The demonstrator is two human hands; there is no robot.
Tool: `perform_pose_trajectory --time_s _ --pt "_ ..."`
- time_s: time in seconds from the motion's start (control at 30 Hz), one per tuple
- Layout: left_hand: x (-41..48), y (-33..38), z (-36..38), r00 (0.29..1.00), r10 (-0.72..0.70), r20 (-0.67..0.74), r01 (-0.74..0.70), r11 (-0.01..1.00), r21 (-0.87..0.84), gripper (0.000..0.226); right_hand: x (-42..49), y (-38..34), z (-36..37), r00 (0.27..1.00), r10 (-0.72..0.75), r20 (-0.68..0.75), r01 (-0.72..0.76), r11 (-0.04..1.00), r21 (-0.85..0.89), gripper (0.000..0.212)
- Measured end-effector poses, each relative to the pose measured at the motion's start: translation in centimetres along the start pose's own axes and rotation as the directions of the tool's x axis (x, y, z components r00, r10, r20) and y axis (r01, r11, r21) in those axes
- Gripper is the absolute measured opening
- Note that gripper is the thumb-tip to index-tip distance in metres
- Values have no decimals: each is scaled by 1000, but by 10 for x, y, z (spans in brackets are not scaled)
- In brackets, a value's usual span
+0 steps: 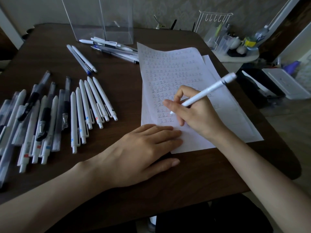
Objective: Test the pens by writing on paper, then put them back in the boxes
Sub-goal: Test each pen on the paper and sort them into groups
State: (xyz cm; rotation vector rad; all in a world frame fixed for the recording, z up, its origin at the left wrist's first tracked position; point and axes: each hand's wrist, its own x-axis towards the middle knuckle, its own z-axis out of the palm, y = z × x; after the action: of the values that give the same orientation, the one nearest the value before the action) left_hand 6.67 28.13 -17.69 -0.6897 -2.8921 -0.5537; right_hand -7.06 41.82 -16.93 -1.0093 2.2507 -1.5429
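Head view. Your right hand [196,113] grips a white pen [206,93] in a writing hold. Thumb and forefinger curl round the lower barrel, and the upper end points up and away to the right. The tip sits at the paper [227,118], beside the lowest row of written marks. Whether it touches the sheet cannot be told. Your left hand [144,148] lies flat with fingers straight. It presses the near edge of the paper to the table [124,91] and holds nothing.

Left of the paper, a fanned row of white pens [90,108] lies on the table. A mixed heap [33,118] of clear and white pens lies further left. Beyond the paper's far left corner, a loose pile [114,49] of pens lies just in front of an upright clear box [101,19].

Handling: the pen is judged light, rigid and smooth-walled, so it may roll on the table or slip in a slack hold. Take it low on the barrel to write and at mid-barrel to lift it. The paper is judged thin and apt to slide, so press it flat while writing.
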Motion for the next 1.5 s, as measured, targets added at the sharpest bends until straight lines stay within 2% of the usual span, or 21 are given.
perform_pose_trajectory --time_s 0.1,0.2,0.23,0.33,0.47,0.57,0.87,0.97,1.07,1.17,1.23,1.33,1.43,1.5 --pt "0 0 -4 993 -49 -108 47 999 -17 44 0 -4 0 1000 -25 -5 25 1000 19 19" --pt "0 -1 -7 957 -179 -227 149 979 -141 50 0 -1 0 998 -57 4 57 997 -44 11" --pt "-1 -1 -8 947 -216 -237 175 968 -182 55 -1 -1 -1 998 -63 21 64 997 -45 15" --pt "0 -1 -9 947 -219 -234 164 958 -235 63 0 -1 -2 994 -87 68 91 993 -72 28" --pt "0 -3 -7 974 -113 -194 64 967 -245 61 0 -1 -1 985 -117 124 128 988 -86 29" --pt "-1 -4 -6 984 -95 -154 46 954 -295 63 -1 -2 -1 981 -137 137 151 984 -98 26" --pt "1 -5 -8 976 -199 -88 150 907 -394 48 -1 -2 0 970 -211 121 226 967 -120 33" --pt "1 -11 -8 969 -227 -102 187 935 -302 53 0 -1 2 968 -207 141 228 961 -157 44" --pt "-3 -23 -13 936 -287 -202 270 957 -110 62 1 -1 2 980 -131 151 154 976 -157 46" --pt "-7 -36 -25 871 -363 -331 408 910 77 71 3 1 2 986 -35 165 64 983 -174 38" --pt "-9 -43 -30 832 -412 -372 484 867 122 72 5 1 2 979 20 204 21 981 -193 28" --pt "-11 -46 -35 794 -496 -352 575 799 172 67 18 -8 3 967 65 246 -1 968 -250 20" --pt "-11 -49 -37 760 -580 -292 644 733 221 64 50 -24 10 978 50 200 19 945 -328 18" --pt "-13 -51 -36 753 -585 -301 655 713 252 65 79 -34 24 985 11 171 48 939 -341 18"
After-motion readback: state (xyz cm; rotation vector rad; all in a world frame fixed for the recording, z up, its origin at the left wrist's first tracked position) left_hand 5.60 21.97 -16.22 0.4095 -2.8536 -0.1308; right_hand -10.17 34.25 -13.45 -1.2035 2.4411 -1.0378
